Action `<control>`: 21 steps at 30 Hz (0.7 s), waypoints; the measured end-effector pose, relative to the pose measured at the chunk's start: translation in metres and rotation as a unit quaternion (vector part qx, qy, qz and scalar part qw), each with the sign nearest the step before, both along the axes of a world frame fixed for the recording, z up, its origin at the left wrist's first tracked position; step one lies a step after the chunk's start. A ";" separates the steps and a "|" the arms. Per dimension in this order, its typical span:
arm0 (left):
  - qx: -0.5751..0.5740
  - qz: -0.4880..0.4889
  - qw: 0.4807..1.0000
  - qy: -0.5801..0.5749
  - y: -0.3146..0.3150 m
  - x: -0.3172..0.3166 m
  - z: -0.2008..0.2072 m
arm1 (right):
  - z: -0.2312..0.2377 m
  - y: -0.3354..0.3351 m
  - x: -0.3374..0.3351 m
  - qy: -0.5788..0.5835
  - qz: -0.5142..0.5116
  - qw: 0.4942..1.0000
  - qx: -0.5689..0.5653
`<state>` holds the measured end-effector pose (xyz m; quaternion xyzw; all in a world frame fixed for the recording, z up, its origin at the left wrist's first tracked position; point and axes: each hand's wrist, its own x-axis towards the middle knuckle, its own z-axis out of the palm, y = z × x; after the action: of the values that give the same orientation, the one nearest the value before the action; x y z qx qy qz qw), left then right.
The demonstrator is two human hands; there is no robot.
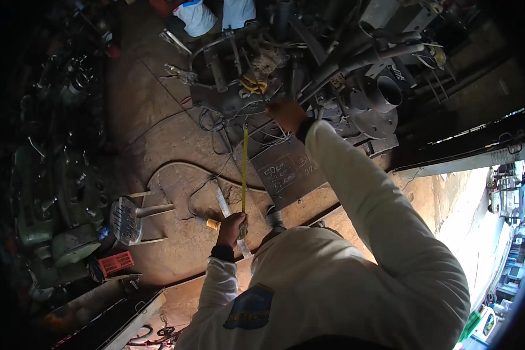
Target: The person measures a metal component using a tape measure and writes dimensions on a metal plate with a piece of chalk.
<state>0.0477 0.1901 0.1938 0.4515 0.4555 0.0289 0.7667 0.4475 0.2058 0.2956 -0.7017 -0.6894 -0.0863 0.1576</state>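
Note:
My left hand [231,229] is closed around a tape measure [244,169]. Its yellow blade is drawn out, running straight away from me to a point short of the cluttered metal. My right hand [287,114] reaches forward over the near edge of that clutter, beside some thin cables or wires. Shadow and blur hide its fingers, so I cannot make out whether it holds anything. Under my right forearm lies a dark flat metal plate [289,195] with white handwritten marks. Yellow gloves or rags [252,86] rest just beyond my right hand.
Pipes, a short tube [385,94] and steel scraps crowd the far right. A small metal stool [126,220] stands left, near a green machine [58,192] and a red crate [115,262]. A hose [186,165] curves across the floor. By my left hand is an orange-handled tool [212,224].

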 end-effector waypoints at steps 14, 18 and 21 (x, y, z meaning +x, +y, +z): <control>0.215 -0.087 0.972 0.048 -0.014 -0.035 -0.050 | -0.006 0.018 0.002 0.102 -0.136 0.981 0.090; 0.237 -0.173 0.949 0.115 -0.064 -0.009 -0.066 | -0.103 -0.191 -0.013 -0.083 -0.123 0.989 -0.006; 0.347 -0.237 0.893 0.158 -0.078 -0.024 -0.089 | -0.142 -0.286 -0.068 0.451 -0.299 0.815 -0.207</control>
<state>0.0235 0.1125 0.1049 0.7820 0.4113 -0.0694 0.4630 0.3797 -0.0798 0.1541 -0.8498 -0.2985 0.3414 0.2686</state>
